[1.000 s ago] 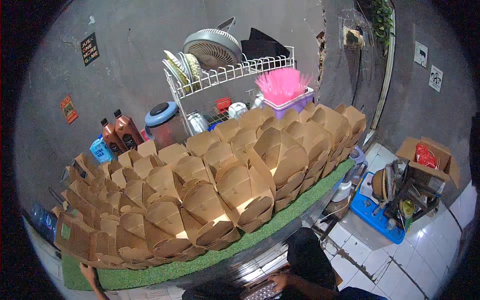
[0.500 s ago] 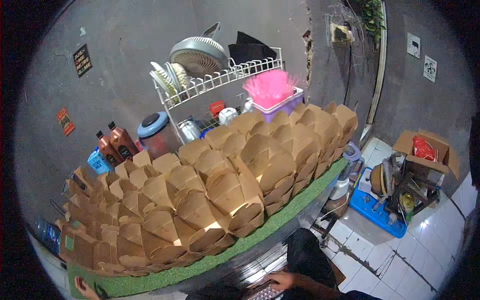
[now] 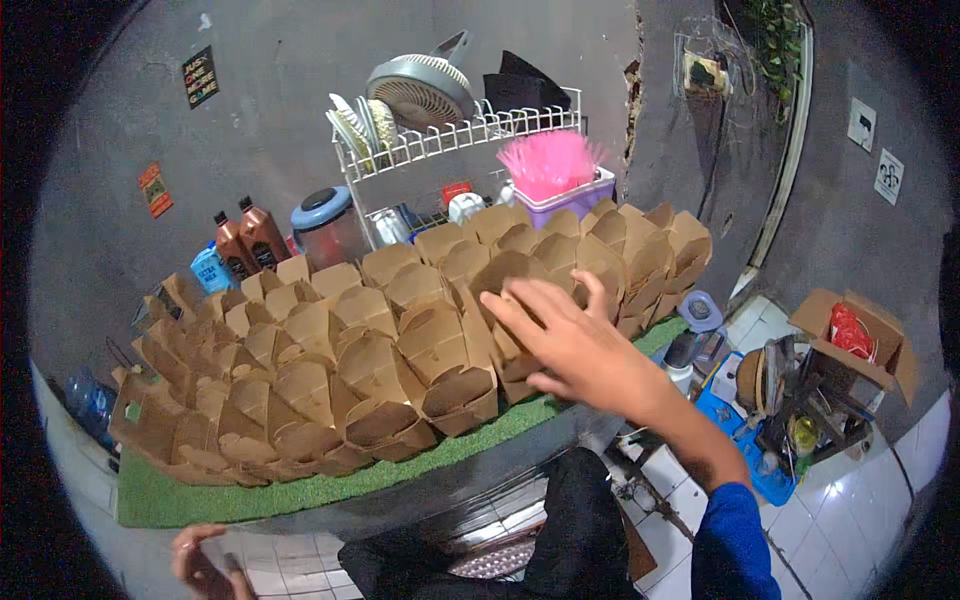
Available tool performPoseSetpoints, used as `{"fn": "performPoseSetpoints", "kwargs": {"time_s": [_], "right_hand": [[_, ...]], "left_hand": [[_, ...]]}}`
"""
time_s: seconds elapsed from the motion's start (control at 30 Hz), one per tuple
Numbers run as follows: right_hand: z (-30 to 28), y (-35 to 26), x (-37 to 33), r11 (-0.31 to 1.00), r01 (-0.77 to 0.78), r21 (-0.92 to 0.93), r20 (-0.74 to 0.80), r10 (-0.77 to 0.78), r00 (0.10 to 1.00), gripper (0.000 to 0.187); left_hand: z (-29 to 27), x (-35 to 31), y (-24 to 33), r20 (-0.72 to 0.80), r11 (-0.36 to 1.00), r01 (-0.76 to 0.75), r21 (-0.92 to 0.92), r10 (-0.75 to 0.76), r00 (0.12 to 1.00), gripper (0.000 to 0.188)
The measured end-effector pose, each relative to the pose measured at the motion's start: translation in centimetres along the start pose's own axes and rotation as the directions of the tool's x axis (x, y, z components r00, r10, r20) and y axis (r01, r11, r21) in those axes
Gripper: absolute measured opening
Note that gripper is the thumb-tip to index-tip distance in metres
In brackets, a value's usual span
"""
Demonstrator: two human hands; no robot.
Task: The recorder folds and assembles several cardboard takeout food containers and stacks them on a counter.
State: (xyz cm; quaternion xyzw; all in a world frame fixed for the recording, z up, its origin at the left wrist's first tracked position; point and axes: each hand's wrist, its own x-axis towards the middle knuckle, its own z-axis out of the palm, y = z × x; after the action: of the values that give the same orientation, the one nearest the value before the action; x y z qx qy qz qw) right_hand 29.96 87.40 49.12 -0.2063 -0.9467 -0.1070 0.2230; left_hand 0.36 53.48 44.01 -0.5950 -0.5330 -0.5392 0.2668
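Note:
Rows of brown cardboard food boxes (image 3: 375, 375), their flaps standing up, cover a table laid with green artificial turf (image 3: 300, 500). My right hand (image 3: 570, 345) reaches over the boxes right of the middle, fingers spread and nothing gripped. Its fingertips lie over one box; whether they touch it I cannot tell. Low at the left, in front of the turf's edge, my left hand (image 3: 205, 560) has its fingers loosely bent and apart, with nothing in it.
Behind the boxes stand brown bottles (image 3: 262, 235), a blue-lidded container (image 3: 325, 225), a white rack (image 3: 455, 140) with a fan (image 3: 420, 95), and a purple bin (image 3: 565, 205) of pink straws. Tools on a blue lid (image 3: 770, 475) and an open carton (image 3: 880, 350) are at right.
My right hand has risen from my lap to over the boxes, its fingers spreading. The left hand shows more fully near the lower left edge. The whole view has shifted slightly.

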Motion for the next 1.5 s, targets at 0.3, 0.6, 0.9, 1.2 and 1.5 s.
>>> {"fn": "performPoseSetpoints", "kwargs": {"time_s": [0.3,0.6,0.9,1.2,1.5], "right_hand": [[-0.5,2.4,1.6,0.983,0.185,-0.015,-0.026,-0.185,0.982,0.043],[-1.2,1.0,1.3,0.97,0.245,-0.011,0.276,-0.232,0.933,0.021],[-9.5,0.6,-0.4,0.971,0.221,0.087,0.054,-0.226,0.973,0.019],[-9.6,4.1,6.5,0.965,0.25,-0.079,-0.355,-0.262,0.897,0.025],[-4.2,6.4,12.5,0.957,0.285,0.047,-0.151,-0.275,0.949,0.03]], "left_hand": [[1.2,-0.7,0.8,0.341,0.98,0.084,0.178,-0.142,0.929,0.041],[0.8,-1.4,1.7,0.34,0.948,0.186,0.26,-0.27,0.901,0.019],[-0.6,-2.3,1.3,0.3,0.938,0.236,0.255,-0.308,0.903,0.017],[2.1,-3.5,1.6,0.328,0.956,0.251,0.154,-0.29,0.899,0.016],[0.9,-7.4,3.0,0.404,0.884,0.434,0.175,-0.467,0.787,0.013]]}}
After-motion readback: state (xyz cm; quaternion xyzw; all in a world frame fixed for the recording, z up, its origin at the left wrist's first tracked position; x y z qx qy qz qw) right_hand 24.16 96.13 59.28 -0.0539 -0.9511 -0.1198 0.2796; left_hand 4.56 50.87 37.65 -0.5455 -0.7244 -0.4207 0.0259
